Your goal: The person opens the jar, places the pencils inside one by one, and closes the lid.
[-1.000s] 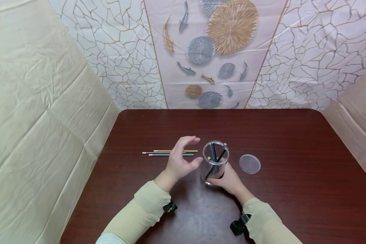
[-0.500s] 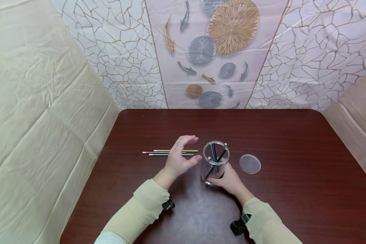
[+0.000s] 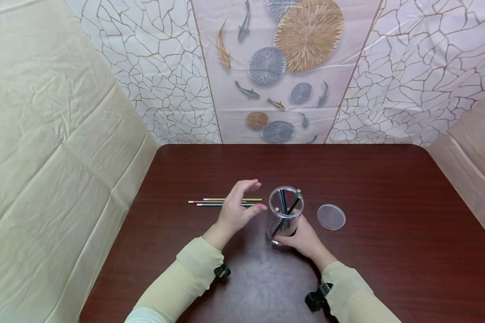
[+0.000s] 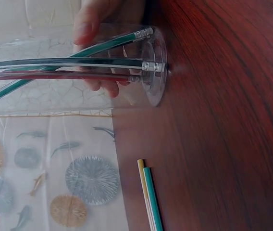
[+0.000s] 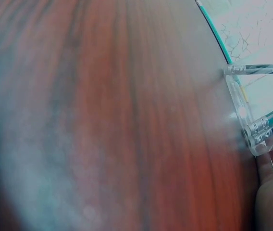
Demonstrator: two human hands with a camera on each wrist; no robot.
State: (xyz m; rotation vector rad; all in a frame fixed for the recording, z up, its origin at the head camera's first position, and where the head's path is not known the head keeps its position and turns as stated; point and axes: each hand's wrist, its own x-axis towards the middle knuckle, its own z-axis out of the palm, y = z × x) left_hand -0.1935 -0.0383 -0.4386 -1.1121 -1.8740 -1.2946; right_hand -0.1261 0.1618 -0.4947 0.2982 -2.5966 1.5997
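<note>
My right hand (image 3: 305, 240) grips the lower part of a clear jar (image 3: 271, 223) that stands upright on the table. Several pencils (image 3: 283, 202) lean inside it; the left wrist view shows a green pencil (image 4: 98, 47), a dark one (image 4: 103, 62) and a red one (image 4: 91, 75) with their metal ends at the base. To the jar's left, apart from it, my left hand (image 3: 234, 211) holds nothing, thumb and fingers spread in a loose curve toward the glassy wall. Behind that hand lie a yellow pencil (image 3: 252, 199), a teal pencil (image 3: 210, 205) and a reddish pencil (image 3: 195, 202), partly hidden.
A round clear lid (image 3: 331, 217) lies flat to the right of the jar. The dark red wooden table (image 3: 380, 179) ends at the back against a patterned cloth (image 3: 266, 112). Cream fabric (image 3: 64, 157) hangs along the left side.
My left hand has drawn slightly left, a little farther from the jar. The right hand, the jar and its pencils have stayed in place.
</note>
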